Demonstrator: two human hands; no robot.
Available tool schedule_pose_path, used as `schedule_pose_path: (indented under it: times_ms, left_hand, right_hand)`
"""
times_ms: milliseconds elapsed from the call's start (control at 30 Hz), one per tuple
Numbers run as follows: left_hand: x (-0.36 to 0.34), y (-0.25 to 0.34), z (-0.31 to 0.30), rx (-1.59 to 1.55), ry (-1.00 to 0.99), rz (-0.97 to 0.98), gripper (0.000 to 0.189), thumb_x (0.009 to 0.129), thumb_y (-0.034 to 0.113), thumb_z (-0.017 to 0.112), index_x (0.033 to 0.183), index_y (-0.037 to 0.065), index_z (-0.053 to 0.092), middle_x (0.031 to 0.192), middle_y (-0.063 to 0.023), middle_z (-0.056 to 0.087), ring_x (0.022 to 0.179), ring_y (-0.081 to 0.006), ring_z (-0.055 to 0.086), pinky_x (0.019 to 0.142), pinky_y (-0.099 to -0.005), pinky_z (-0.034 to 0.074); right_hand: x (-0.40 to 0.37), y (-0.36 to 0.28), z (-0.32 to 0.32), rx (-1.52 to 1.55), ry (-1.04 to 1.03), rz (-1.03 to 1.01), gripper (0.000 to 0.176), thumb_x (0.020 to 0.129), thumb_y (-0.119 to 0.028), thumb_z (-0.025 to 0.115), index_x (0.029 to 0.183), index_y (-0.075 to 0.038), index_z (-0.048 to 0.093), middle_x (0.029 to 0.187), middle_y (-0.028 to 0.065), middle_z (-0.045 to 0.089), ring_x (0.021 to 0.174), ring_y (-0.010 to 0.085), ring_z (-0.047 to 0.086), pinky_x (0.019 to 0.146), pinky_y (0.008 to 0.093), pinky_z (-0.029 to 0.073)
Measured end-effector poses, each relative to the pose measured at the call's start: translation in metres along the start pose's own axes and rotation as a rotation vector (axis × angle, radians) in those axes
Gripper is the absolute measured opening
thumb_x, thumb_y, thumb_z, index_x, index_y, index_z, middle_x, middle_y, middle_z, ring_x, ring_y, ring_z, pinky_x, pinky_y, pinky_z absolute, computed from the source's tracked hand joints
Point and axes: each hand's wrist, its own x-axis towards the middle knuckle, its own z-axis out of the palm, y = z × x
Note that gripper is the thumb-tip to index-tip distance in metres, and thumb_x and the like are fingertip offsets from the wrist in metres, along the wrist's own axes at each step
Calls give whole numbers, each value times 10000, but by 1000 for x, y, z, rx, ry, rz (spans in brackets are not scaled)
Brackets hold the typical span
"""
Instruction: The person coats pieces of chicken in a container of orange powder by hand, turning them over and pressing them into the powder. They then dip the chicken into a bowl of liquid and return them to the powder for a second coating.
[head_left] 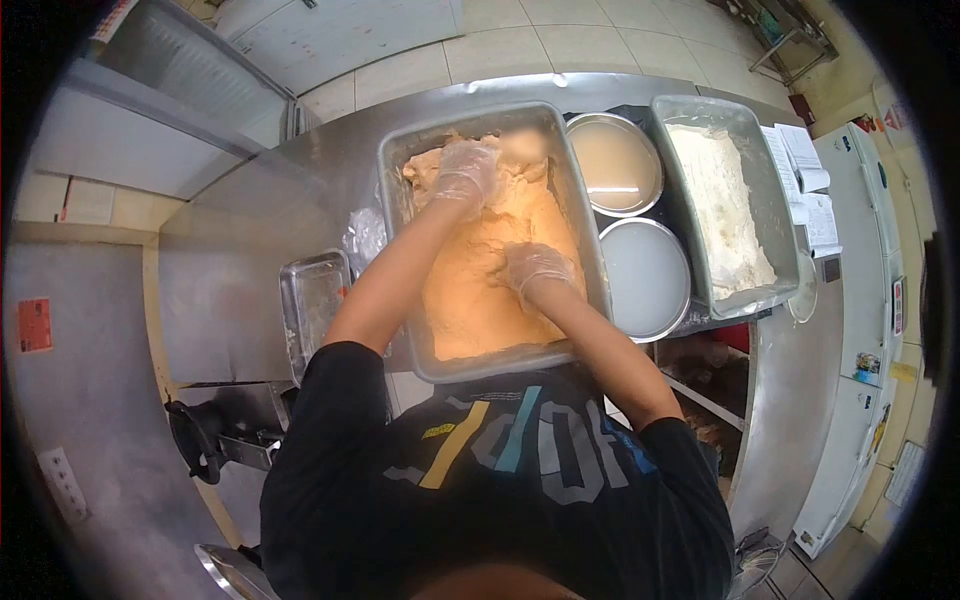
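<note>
A big grey plastic tub (pixel 592 250) holds a wide mass of orange dough (pixel 465 300) with a torn, lumpy surface. My left hand (pixel 468 172), in a clear plastic glove, is curled into the dough near the tub's far end. Closer to me and to the right, my gloved right hand (pixel 540 268) presses into the dough with its fingers bent and partly sunk in it. The fingertips of both hands are hidden.
Right of the tub stand a round pan of tan liquid (pixel 614 165) and a round pan of whitish liquid (pixel 645 280). Beyond them is a grey tub of white flour-like powder (pixel 720 210). A metal tray (pixel 318 300) and crumpled clear plastic (pixel 366 238) lie left. Papers (pixel 805 180) sit far right.
</note>
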Motion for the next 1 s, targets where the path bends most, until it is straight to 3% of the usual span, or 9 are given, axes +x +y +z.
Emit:
schedule_pose_path:
  times_ms: [100, 200, 300, 400, 500, 600, 800, 933, 1000]
  left_hand:
    - [4, -28, 30, 49, -55, 20, 374, 904, 382, 733, 1094, 61, 749, 1077, -212, 749, 1013, -405, 708, 901, -496, 551]
    - [7, -62, 89, -431, 280, -99, 416, 914, 430, 741, 1029, 31, 760, 1021, -221, 751, 973, -399, 712, 865, -492, 551]
    - [-12, -40, 51, -352, 310, -181, 396, 919, 413, 768, 974, 21, 762, 989, -224, 747, 910, -389, 711, 825, -477, 550]
    - [-20, -21, 33, -612, 367, -265, 439, 889, 367, 849, 1007, -34, 714, 949, -162, 735, 845, -273, 679, 800, -431, 548]
    - [-13, 2, -28, -1099, 74, -544, 418, 860, 350, 886, 953, -30, 739, 890, -120, 719, 803, -213, 629, 777, -395, 535]
    - [12, 1, -19, -1230, 35, -499, 405, 835, 366, 899, 934, -3, 765, 917, -132, 753, 839, -218, 673, 811, -382, 543]
    - [61, 19, 33, -635, 164, -458, 389, 911, 336, 804, 1143, 27, 766, 1119, -189, 778, 1086, -370, 729, 950, -433, 553]
    - [66, 30, 37, -546, 91, -452, 492, 885, 384, 808, 1219, 30, 733, 1242, -211, 736, 1183, -408, 685, 1002, -454, 544]
    - [60, 37, 25, -541, 11, -488, 553, 861, 411, 826, 1250, 33, 717, 1280, -216, 719, 1213, -396, 674, 1014, -455, 538]
  right_hand:
    - [-16, -6, -27, 48, -66, 39, 420, 949, -361, 687, 1234, -52, 709, 1217, 225, 735, 1168, 400, 703, 975, 521, 559]
    - [5, 20, -1, 26, -62, -53, 478, 915, -410, 727, 1215, -39, 703, 1231, 231, 727, 1185, 396, 694, 986, 497, 557]
    - [-3, 15, -20, 33, -90, -42, 589, 876, -518, 757, 1211, -40, 682, 1241, 231, 716, 1188, 392, 680, 992, 469, 540]
    - [-19, 9, -47, 113, -135, -13, 665, 857, -581, 766, 1217, -32, 657, 1239, 236, 709, 1185, 403, 671, 992, 467, 526]
    - [-16, 14, -41, 190, -121, -14, 699, 839, -611, 773, 1202, -26, 652, 1232, 244, 708, 1181, 416, 667, 986, 478, 522]
    - [-13, 18, -32, 136, -90, -45, 630, 885, -572, 740, 1189, -28, 654, 1215, 248, 714, 1170, 414, 678, 977, 484, 531]
    - [-35, -1, -47, 64, 4, 27, 325, 1002, -311, 620, 1177, -40, 659, 1166, 221, 738, 1128, 396, 711, 953, 491, 560]
    - [-53, 1, -37, 208, 152, 103, 232, 954, -227, 642, 1081, -37, 678, 1114, 255, 736, 1074, 405, 722, 941, 510, 562]
    - [-72, 5, -45, 177, 113, 0, 209, 968, -184, 586, 1065, -29, 686, 1095, 264, 735, 1063, 403, 723, 933, 511, 561]
